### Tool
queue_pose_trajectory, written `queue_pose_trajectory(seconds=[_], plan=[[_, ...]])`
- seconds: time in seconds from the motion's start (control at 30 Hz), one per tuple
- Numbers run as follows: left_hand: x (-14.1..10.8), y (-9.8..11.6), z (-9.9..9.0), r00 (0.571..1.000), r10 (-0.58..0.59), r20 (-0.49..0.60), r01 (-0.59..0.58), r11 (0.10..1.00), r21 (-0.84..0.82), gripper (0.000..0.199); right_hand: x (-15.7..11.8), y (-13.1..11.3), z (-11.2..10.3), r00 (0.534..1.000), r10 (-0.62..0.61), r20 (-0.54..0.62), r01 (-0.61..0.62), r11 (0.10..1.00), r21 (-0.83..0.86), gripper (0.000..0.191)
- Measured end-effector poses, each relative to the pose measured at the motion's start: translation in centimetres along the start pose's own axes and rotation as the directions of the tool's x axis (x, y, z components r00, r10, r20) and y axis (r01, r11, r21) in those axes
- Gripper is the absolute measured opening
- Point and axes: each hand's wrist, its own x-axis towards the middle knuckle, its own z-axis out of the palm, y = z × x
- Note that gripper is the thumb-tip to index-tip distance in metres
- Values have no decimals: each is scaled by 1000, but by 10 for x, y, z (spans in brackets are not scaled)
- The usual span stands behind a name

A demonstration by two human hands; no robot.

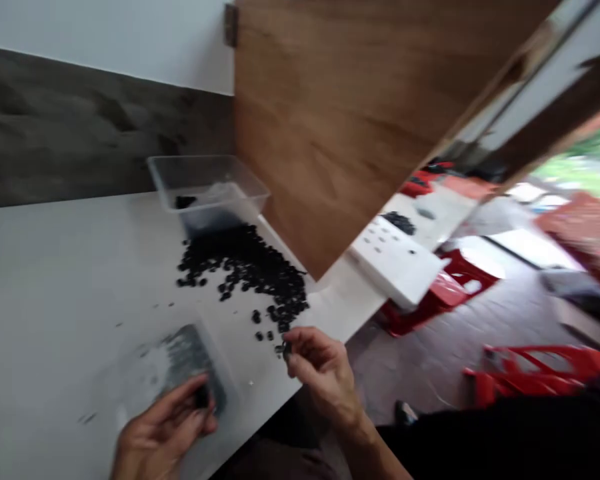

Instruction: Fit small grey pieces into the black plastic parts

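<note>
In my left hand (167, 427) a small black piece (201, 396) is pinched between thumb and fingers. That hand is over the near side of a shallow clear container (213, 350) holding small grey-green bits. My right hand (325, 373) is closed at the fingertips on another small dark piece (287, 348), at the near end of a spread pile of small black pieces (260, 263). Several loose pieces lie just beyond its fingers. What kind of part these are is too small and blurred to tell.
A clear plastic bin (210, 183) stands behind the pile on the white table (70, 280). A wooden panel (340, 113) hangs over the table's right part. Past it are a white box with holes (400, 263), red stools (465, 280) and another dark heap (399, 223).
</note>
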Motion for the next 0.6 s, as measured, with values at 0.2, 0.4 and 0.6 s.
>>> queue_pose_trajectory(seconds=[0.2,0.4,0.6], plan=[[-7,-1,-20,993,79,87,-78,997,-15,32,-20,23,62,942,98,320,-99,995,-14,19],[-5,-6,-45,982,124,145,-131,990,44,31,-19,32,73,921,85,380,-65,996,-64,21],[-11,1,-30,984,148,98,-155,985,71,28,-18,40,76,917,70,393,-34,995,-97,22]])
